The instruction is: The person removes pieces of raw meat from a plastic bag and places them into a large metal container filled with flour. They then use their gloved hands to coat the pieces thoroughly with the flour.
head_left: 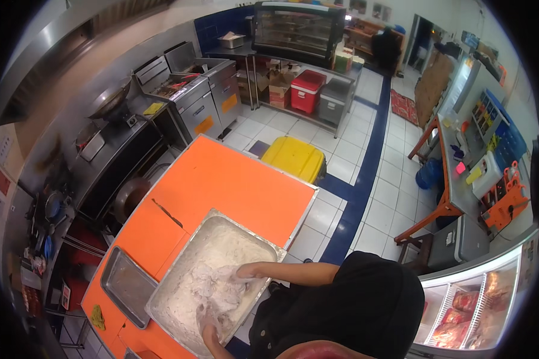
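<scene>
A deep rectangular metal pan (175,280) of white flour (233,240) stands on an orange-topped table (247,175). Flour-coated pieces of food (222,287), perhaps meat, lie in the middle of the pan. My right hand (247,272), pale with flour, rests at the upper right side of these pieces. At their lower left, my left hand (206,316) dips into the flour with its fingers partly buried. Whether either hand grips a piece cannot be made out.
Beside the pan lies a shallow metal tray (128,287), with a green-yellow cloth (97,317) near it. A yellow lidded bin (293,157) stands past the table's far edge. Fryers (197,105) and a wok (112,98) line the left wall. A person (386,49) is far back.
</scene>
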A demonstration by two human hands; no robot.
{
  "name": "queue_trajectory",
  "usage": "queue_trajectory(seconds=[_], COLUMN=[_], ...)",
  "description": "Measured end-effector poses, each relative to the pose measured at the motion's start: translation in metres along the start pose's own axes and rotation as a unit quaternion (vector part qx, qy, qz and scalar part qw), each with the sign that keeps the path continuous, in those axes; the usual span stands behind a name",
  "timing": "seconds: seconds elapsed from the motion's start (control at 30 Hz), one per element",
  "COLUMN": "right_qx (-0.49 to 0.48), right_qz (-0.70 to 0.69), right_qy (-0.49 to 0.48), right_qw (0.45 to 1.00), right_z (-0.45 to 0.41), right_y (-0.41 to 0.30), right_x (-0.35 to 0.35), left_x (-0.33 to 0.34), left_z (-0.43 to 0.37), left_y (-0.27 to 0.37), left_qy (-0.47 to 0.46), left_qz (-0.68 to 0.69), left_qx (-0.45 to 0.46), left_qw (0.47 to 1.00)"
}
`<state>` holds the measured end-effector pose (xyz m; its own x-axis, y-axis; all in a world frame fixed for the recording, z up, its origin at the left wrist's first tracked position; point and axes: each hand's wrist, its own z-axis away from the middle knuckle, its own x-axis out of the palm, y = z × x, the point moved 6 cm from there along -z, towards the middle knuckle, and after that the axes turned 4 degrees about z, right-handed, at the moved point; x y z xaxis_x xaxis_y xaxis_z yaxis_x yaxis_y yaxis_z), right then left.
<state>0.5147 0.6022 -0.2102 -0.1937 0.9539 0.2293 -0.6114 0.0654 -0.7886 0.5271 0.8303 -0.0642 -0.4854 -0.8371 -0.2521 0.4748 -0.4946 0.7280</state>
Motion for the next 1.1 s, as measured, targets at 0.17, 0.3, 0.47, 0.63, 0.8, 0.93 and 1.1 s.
queue_trajectory(seconds=[0.17,0.3,0.47,0.63,0.8,0.93,1.1], right_qx=[-0.018,-0.038,-0.061,0.102,-0.138,-0.204,-0.230], right_qz=[0.496,0.573,0.548,0.045,0.098,0.387,0.505], right_qy=[0.067,0.012,-0.059,-0.090,-0.022,0.077,0.212], right_qw=[0.866,0.819,0.832,0.990,0.985,0.896,0.804], right_z=[0.015,0.013,-0.019,0.008,-0.028,0.041,0.036], right_y=[-0.044,-0.039,0.011,-0.019,0.019,-0.099,-0.114], right_x=[0.009,0.059,0.020,0.055,-0.021,0.007,0.006], left_x=[-0.003,0.010,0.044,-0.013,-0.008,-0.045,-0.040], left_z=[-0.028,-0.054,-0.043,-0.056,-0.041,-0.042,-0.033], left_y=[-0.056,-0.105,-0.046,-0.116,-0.076,-0.142,-0.044], left_qy=[-0.009,-0.070,-0.057,-0.030,0.057,0.236,0.200], left_qz=[-0.160,-0.214,-0.130,0.087,0.101,-0.131,-0.172], left_qx=[0.001,-0.013,0.048,-0.016,0.084,0.084,0.120], left_qw=[0.987,0.974,0.989,0.996,0.990,0.959,0.957])
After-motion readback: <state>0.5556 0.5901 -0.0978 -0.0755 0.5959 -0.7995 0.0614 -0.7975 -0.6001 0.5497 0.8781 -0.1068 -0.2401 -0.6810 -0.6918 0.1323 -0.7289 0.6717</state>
